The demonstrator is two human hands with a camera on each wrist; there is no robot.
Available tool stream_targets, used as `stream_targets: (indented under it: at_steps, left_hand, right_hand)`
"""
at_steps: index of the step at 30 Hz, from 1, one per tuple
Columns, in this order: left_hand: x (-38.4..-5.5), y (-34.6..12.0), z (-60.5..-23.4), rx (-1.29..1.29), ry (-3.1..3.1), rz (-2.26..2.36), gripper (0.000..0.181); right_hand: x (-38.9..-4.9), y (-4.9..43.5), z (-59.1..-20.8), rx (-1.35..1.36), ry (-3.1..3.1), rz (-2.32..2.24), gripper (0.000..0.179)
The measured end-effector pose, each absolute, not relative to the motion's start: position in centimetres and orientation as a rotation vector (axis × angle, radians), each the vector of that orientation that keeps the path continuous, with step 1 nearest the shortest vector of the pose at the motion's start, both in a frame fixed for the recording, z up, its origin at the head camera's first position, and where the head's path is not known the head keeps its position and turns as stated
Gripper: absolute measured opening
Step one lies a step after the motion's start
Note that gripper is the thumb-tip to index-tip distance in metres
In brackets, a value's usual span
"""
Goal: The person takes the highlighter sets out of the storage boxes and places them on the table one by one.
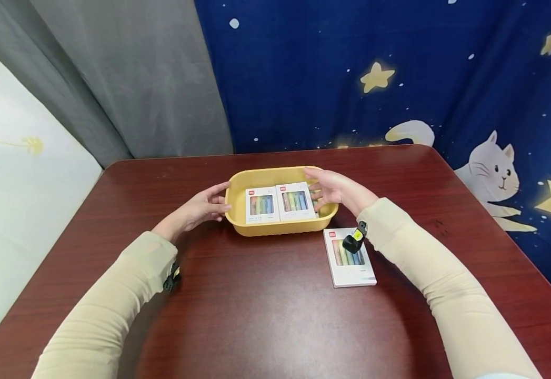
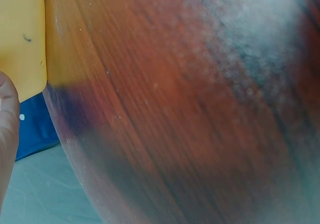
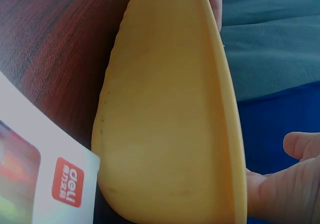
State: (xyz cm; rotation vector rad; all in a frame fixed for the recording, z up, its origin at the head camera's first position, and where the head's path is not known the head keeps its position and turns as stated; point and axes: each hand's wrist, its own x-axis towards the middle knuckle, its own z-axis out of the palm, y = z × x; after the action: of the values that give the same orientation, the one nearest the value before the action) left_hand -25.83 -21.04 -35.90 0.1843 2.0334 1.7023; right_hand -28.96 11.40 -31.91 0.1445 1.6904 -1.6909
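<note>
A yellow plastic basket stands toward the back of the table. My left hand is at its left end, thumb and fingers extended against the outside of the wall. Two white boxes with windows showing coloured sticks, the left box and the right box, lie side by side inside. My right hand reaches over the right end, fingers spread inside beside the right box. A bit of another coloured window shows under those fingers, mostly hidden. In the right wrist view the thumb stands free of the basket.
A further white box of coloured sticks, with a red "deli" label, lies on the brown table in front of the basket's right end, under my right wrist. Grey and blue curtains hang behind the table's back edge.
</note>
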Motion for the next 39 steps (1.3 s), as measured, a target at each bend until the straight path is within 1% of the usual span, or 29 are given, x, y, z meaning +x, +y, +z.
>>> stream_targets:
  at_steps: [15, 39]
  left_hand:
    - [-25.9, -21.0, -35.9, 0.187, 2.038, 1.694, 0.072]
    - [-25.9, -21.1, -36.0, 0.178, 2.008, 1.733, 0.072]
  right_hand:
    - [-28.8, 10.2, -32.8, 0.116, 1.632, -1.697, 0.064]
    - [-28.0, 5.7, -33.4, 0.15, 1.529, -1.751, 0.06]
